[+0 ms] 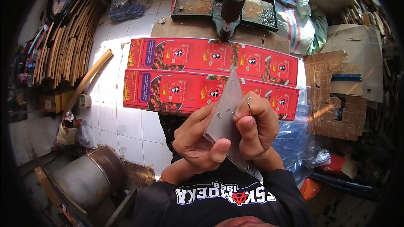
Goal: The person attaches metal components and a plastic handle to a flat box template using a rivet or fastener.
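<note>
A tilted grey panel point(225, 117) sits just off centre, toward four o'clock, clasped by the left hand point(193, 140), probably for steadiness; the right hand point(259, 129) pinches bent wire point(249, 106) beside it. Red printed strips point(193, 59) lie toward twelve.

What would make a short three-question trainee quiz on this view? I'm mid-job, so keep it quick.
1. Which hand pinches the bent wire?
2. How many long red printed strips show face up?
3. True or false: the left hand holds the grey panel at a tilt.

Key:
1. The right hand.
2. Two.
3. True.
</note>
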Motion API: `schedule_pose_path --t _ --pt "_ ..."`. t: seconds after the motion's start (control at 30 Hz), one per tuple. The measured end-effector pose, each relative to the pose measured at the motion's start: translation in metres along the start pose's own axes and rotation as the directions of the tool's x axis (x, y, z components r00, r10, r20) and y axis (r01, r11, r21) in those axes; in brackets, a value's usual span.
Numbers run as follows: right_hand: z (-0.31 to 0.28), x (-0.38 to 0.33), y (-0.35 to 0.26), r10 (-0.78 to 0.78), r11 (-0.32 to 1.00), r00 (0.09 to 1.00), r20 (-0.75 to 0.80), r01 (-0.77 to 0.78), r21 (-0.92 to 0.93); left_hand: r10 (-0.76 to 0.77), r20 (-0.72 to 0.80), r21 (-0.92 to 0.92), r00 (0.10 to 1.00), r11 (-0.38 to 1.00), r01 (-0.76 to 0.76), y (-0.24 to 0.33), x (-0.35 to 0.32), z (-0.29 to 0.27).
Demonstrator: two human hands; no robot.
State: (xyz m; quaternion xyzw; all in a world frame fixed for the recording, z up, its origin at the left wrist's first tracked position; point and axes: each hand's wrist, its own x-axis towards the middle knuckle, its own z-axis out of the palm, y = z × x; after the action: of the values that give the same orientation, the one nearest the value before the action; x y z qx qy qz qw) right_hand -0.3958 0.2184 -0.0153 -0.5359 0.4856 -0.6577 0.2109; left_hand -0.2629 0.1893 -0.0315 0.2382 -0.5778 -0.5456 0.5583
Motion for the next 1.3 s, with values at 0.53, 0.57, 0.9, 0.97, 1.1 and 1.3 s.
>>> schedule_pose_path --t 0.53,0.57,0.9,0.97,1.1,1.3 --pt "0.003 0.013 -0.003 -0.083 0.994 0.988 0.133 0.092 -0.060 0.073 -0.052 0.035 0.996 0.997 -0.071 -0.008 -0.006 -0.004" --pt "0.003 0.014 -0.003 -0.080 0.994 0.987 0.138 0.089 -0.064 0.084 -0.049 0.058 0.995 0.995 -0.081 -0.009 -0.007 -0.004" --pt "-0.001 0.017 -0.008 0.044 0.995 0.979 0.200 -0.024 -0.100 0.037 -0.011 0.104 0.999 0.994 -0.036 -0.002 -0.003 -0.009" --pt "-0.001 0.018 -0.010 0.085 0.994 0.976 0.201 -0.069 -0.086 0.040 -0.007 0.111 0.999 0.993 -0.039 -0.003 -0.002 -0.009" --pt "-0.001 0.020 -0.013 0.208 0.978 0.954 0.217 -0.205 -0.035 0.048 -0.047 0.117 0.998 0.992 -0.042 -0.008 -0.005 -0.009" --pt "-0.003 0.023 -0.017 0.356 0.928 0.897 0.263 -0.373 0.014 0.058 -0.064 0.114 0.996 0.992 -0.050 -0.012 -0.004 -0.010"
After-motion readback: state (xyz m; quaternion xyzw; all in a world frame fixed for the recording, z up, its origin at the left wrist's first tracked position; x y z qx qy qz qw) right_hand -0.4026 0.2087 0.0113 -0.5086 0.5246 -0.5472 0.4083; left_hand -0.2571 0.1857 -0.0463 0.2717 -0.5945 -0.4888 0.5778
